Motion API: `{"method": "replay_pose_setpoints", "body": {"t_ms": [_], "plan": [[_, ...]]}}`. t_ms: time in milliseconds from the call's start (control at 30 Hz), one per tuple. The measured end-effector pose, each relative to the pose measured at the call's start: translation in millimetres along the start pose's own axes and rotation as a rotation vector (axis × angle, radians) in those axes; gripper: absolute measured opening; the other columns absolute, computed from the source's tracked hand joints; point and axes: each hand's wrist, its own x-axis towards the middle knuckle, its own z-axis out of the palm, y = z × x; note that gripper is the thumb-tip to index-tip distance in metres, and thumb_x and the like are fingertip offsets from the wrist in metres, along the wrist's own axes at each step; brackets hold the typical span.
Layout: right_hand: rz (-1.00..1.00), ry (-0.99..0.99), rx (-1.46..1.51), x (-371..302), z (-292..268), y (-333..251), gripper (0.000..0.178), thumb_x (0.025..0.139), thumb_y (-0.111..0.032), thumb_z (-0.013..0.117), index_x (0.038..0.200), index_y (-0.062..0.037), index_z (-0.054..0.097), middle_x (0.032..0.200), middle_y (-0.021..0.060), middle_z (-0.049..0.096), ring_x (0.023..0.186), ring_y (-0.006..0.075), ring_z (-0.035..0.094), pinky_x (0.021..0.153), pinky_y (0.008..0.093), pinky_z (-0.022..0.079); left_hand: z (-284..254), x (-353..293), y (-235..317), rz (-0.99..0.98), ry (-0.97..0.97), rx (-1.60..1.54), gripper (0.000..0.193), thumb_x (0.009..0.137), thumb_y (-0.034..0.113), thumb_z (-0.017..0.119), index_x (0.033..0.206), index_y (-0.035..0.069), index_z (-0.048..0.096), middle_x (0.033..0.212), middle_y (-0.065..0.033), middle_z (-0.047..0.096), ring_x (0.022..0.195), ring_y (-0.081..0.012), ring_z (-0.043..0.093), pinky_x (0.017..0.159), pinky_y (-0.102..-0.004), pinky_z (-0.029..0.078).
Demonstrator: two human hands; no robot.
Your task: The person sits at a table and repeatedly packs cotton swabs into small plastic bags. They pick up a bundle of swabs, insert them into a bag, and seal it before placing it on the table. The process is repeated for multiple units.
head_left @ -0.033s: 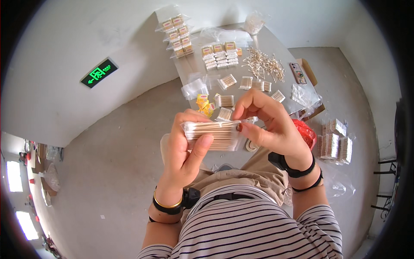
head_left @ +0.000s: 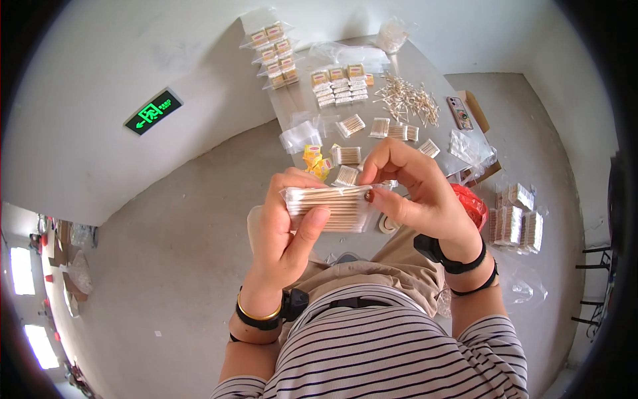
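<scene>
A clear plastic bag of cotton swabs (head_left: pixel 335 209) is held up in front of my body, its wooden sticks lying side by side. My left hand (head_left: pixel 282 229) grips its left end, thumb across the front and fingers behind. At the bag's upper right corner, my right hand (head_left: pixel 412 193) pinches the plastic edge between thumb and forefinger. Beyond my hands, several small swab packs (head_left: pixel 346 155) lie on the grey table (head_left: pixel 425 66), beside yellow printed cards (head_left: pixel 316 161).
Loose swabs (head_left: pixel 407 100) are heaped at the table's right, near a phone (head_left: pixel 459 113). Stacked packs (head_left: pixel 340 85) and flat clear bags (head_left: pixel 300 137) stand left of them. A red plastic bag (head_left: pixel 470 206) and bundled swab packs (head_left: pixel 508 225) sit at the right.
</scene>
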Motion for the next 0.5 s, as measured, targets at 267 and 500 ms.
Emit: {"method": "replay_pose_setpoints", "body": {"t_ms": [267,500], "plan": [[-0.008,0.011,-0.132,0.9,4.6,-0.2,0.014,0.088,0.000,0.062,0.102,0.0015,0.059,0.097,0.0047,0.060,0.093,0.0124,0.060,0.085,0.0279,0.050,3.7,-2.1,-5.3,0.001,0.047,-0.003,0.022,0.104,0.022,0.055,0.108,0.001,0.051,0.101,-0.0092,0.057,0.087,-0.0114,0.049,0.080,-0.0263,0.042],[0.021,-0.054,-0.412,5.9,2.9,-21.4,0.012,0.084,0.004,0.066,0.096,0.0029,0.063,0.088,0.0093,0.066,0.084,0.0176,0.065,0.080,0.0300,0.052,3.6,0.0,-15.6,0.096,0.148,0.055,0.024,0.104,0.024,0.059,0.104,0.000,0.057,0.087,-0.0057,0.066,0.067,-0.0066,0.056,0.060,-0.0214,0.044]]}}
